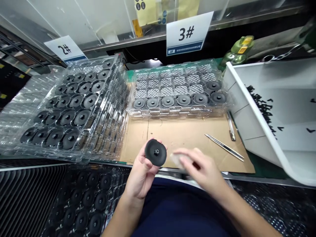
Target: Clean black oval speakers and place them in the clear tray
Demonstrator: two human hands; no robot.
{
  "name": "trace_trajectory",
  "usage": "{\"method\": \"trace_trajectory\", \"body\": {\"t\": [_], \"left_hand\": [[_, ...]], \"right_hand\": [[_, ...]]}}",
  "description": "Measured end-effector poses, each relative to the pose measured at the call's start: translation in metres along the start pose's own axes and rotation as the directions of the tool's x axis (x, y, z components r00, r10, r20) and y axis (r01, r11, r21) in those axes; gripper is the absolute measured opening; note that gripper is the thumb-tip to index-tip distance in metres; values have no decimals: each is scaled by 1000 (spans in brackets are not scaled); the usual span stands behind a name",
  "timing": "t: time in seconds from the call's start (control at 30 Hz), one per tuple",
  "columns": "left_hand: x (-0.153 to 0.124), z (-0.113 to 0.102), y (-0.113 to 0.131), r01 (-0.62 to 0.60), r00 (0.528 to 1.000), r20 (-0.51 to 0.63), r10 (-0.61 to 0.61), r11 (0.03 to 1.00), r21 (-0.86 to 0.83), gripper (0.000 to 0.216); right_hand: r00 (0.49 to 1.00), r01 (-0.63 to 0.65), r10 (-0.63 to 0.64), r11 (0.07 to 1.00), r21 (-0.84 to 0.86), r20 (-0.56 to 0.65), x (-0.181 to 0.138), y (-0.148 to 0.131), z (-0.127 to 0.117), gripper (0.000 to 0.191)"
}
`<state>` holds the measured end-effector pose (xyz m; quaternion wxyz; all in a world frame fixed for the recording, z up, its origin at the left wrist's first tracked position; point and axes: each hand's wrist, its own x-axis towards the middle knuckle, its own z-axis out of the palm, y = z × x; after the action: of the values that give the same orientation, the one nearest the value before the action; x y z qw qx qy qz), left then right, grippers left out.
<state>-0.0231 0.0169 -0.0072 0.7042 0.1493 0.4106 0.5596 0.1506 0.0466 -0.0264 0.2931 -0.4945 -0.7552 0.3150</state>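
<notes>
In my left hand [144,169] is a round black plastic disc [156,158] with a small raised hub at its centre, gripped by the rim and tilted up to face me. To its right, my right hand [202,166] is smeared by motion. Its thumb and fingers pinch a small whitish piece [178,159], too blurred to name. The piece and the disc are apart. Both hands are above the near edge of a cardboard sheet [177,131]. Beyond them lies a clear plastic tray [172,112] with several similar discs in its front pockets.
At left rises a stack of clear trays [106,131] filled with black discs. Tweezers [223,147] and a knife-like tool [231,126] lie on the cardboard at right. A white bin [261,131] of small black parts stands further right, with a green bottle [238,51] behind.
</notes>
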Motion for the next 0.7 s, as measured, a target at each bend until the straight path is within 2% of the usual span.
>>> {"method": "trace_trajectory", "body": {"t": [0.03,0.1,0.17,0.23,0.27,0.33,0.37,0.4,0.47,0.53,0.63,0.7], "left_hand": [[0,-2,1,-4,1000,-2,4,1000,-6,65],[-1,0,1,21,1000,22,-20,999,-49,64],[-4,7,1,72,996,60,-66,991,-112,63],[-7,14,0,106,992,83,-96,986,-129,60],[-8,16,-2,82,994,80,-74,992,-93,60],[-9,18,-5,-82,996,37,79,992,93,65],[-9,18,-7,-196,980,28,195,952,235,71],[-9,17,-9,-302,950,49,307,873,384,81],[-7,14,-12,-438,884,159,439,658,612,97],[-5,10,-15,-501,845,281,454,491,713,102],[-1,5,-18,-574,790,395,469,340,745,103],[3,2,-20,-625,742,464,484,249,739,105]], "right_hand": [[995,-97,96,994,-49,-28,1,25,9,27],[979,-196,188,974,-111,-77,4,68,28,30],[963,-254,233,953,-165,-134,4,92,43,32],[953,-275,240,941,-196,-182,1,96,53,37],[952,-271,232,942,-198,-199,-2,92,56,39],[958,-234,195,955,-181,-209,-10,80,59,42],[964,-207,172,965,-163,-205,-14,73,59,42],[969,-177,148,974,-141,-196,-19,67,59,41],[978,-124,105,988,-95,-183,-27,57,56,40],[977,-89,76,995,-55,-199,-33,51,49,41],[969,-15,10,1000,-17,-246,-32,42,30,44],[965,100,-101,995,-16,-241,-26,36,13,45]]}}
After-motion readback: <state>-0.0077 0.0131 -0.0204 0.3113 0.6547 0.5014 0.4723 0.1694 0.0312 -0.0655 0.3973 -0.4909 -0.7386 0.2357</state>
